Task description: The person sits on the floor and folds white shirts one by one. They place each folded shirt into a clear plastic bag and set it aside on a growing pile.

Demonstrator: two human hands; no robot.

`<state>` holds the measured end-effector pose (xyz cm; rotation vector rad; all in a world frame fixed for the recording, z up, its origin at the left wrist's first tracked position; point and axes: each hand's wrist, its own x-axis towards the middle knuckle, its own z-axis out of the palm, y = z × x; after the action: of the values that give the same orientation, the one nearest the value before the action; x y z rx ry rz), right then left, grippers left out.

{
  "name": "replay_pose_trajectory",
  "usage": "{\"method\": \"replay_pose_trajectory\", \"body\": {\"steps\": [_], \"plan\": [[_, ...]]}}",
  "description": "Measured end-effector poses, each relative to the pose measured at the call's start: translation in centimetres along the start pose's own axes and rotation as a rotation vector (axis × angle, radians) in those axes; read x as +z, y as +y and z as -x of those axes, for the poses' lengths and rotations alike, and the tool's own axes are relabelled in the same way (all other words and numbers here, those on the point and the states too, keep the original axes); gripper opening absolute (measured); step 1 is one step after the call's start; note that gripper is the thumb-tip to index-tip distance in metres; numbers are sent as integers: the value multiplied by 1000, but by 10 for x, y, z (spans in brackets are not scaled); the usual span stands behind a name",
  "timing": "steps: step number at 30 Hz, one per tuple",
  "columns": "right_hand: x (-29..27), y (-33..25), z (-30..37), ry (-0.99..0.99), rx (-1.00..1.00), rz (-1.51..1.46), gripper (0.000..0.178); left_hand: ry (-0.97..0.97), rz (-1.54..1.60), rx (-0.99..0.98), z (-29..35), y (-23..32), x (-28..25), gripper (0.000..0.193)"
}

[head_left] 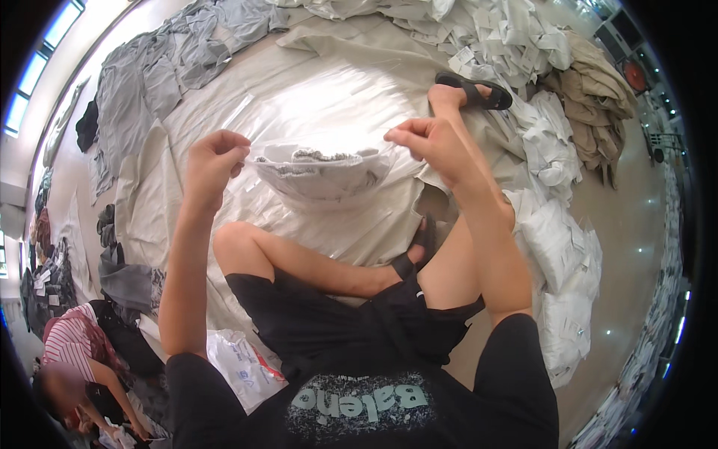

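Note:
A clear plastic bag (321, 191) hangs in front of me, stretched between my two hands above a pale cloth. Inside it lies a folded light grey garment (329, 156); its lower part shows blurred through the film. My left hand (213, 163) is closed in a pinch at the bag's left corner. On the opposite side, my right hand (435, 146) pinches the other corner between thumb and fingers. Bright glare on the cloth behind washes out the upper part of the film.
I sit on the pale cloth (164, 202), legs bent. Grey garments (138, 90) lie far left, with white bagged packets (550, 142) along the right and tan garments (594, 97) beyond. A white plastic bag (239, 367) rests near my left hip. Another person (82, 340) bends at lower left.

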<state>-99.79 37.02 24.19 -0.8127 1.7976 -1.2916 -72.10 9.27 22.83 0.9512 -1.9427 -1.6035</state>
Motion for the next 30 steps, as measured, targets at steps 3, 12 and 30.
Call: {"method": "replay_pose_trajectory", "body": {"steps": [3,12,30], "plan": [[-5,46,1,-67,-142,-143,25,22,8,5,-5,-4,3,13],[-3,79,6,221,-512,66,23,-279,-879,1053,41,59,118,46],[14,109,24,123,-355,-723,15,-529,-976,1091,7,83,218,6]]}}
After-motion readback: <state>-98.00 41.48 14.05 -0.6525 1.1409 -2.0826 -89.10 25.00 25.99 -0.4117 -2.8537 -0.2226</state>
